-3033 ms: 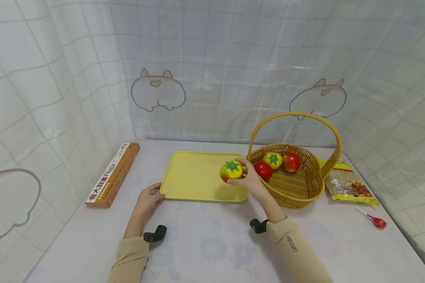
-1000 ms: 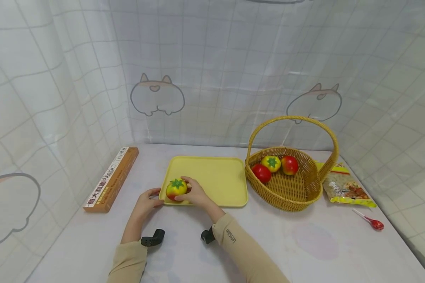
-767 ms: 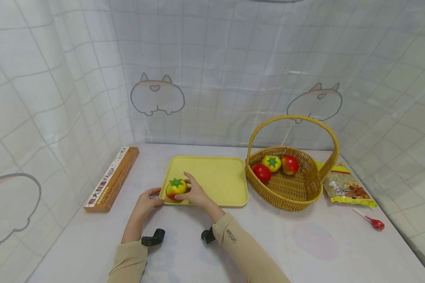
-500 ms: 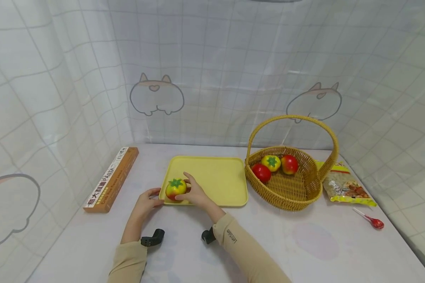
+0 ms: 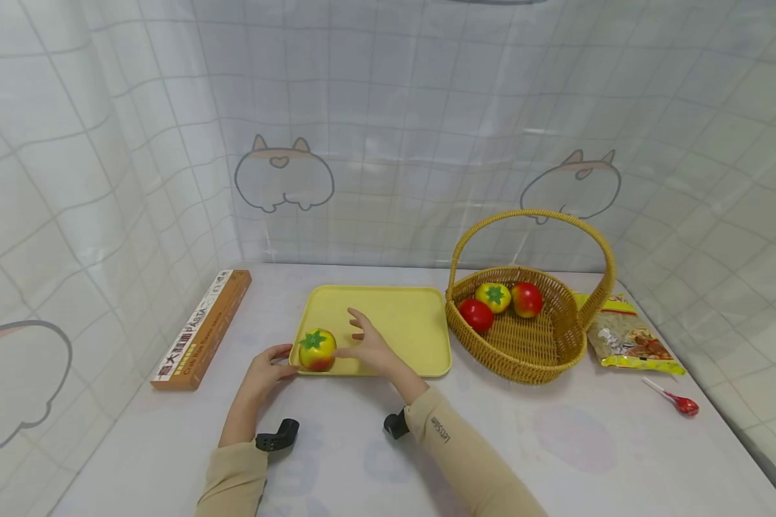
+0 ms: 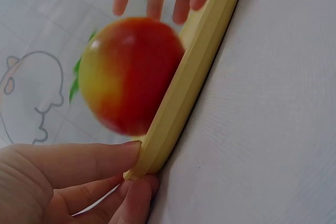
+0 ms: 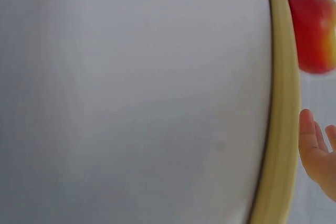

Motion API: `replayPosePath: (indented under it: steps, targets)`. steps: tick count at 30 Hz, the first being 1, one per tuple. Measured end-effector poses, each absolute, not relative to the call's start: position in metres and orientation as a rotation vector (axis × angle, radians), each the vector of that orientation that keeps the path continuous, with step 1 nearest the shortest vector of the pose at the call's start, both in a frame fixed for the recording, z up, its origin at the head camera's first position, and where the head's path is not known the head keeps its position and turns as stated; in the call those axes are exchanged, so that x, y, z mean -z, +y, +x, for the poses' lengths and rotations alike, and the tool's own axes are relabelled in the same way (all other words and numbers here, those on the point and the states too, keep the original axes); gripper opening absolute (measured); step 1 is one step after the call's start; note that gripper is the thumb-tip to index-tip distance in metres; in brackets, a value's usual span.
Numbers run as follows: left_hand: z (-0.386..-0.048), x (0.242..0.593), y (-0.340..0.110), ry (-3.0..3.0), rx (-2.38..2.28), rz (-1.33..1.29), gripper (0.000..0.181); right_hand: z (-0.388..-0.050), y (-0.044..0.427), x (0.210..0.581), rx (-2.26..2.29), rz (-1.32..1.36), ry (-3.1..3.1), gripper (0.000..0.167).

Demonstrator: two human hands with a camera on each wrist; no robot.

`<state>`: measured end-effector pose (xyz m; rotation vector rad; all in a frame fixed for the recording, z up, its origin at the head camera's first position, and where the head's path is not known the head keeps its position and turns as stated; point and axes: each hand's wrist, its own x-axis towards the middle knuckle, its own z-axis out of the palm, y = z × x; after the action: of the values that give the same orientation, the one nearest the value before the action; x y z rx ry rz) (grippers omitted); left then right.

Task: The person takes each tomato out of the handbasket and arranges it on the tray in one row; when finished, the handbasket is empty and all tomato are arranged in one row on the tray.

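Note:
A yellow-and-red tomato with a green leafy top sits in the front left corner of the yellow tray. My left hand pinches that corner of the tray; in the left wrist view the thumb lies on the rim and fingers are beneath it. Just right of the tomato, my right hand is over the tray with its fingers spread and nothing held. The right wrist view shows a gap between the right hand and the tomato.
At the right stands a wicker basket with a tall handle and three red or yellow fruits inside. Beside it lie a food packet and a red lollipop. A pasta box lies left of the tray.
My right hand carried the tomato from near the basket to the tray's left corner. It has since let go and drawn back slightly right. The left hand keeps its place on the tray.

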<state>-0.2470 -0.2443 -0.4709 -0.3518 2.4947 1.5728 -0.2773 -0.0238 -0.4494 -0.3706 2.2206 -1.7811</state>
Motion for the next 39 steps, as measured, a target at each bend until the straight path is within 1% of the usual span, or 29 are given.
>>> replayPosePath:
  steps: [6, 13, 21, 29, 35, 39]
  targets:
    - [-0.248, 0.473, -0.247, 2.497, -1.566, -0.352, 0.058, -0.282, -0.002, 0.438, 1.841, -0.349, 2.198, 0.085]
    - [-0.246, 0.474, -0.245, 2.517, -1.56, -0.327, 0.059, -0.264, 0.024, 0.407, 1.84, -0.387, 2.171, 0.081]
    - [-0.245, 0.472, -0.245, 2.526, -1.567, -0.303, 0.059, -0.277, 0.057, 0.416, 1.952, -0.404, 2.205, 0.078]
    - [-0.246, 0.472, -0.247, 2.507, -1.561, -0.324, 0.058, -0.278, 0.095, 0.399, 2.023, -0.363, 2.27, 0.072]
    - [-0.246, 0.472, -0.248, 2.482, -1.585, -0.336, 0.058, -0.275, 0.117, 0.39, 2.056, -0.356, 2.305, 0.073]
    - [-0.247, 0.473, -0.246, 2.483, -1.588, -0.326, 0.058, -0.275, 0.13, 0.39, 2.076, -0.337, 2.33, 0.071]
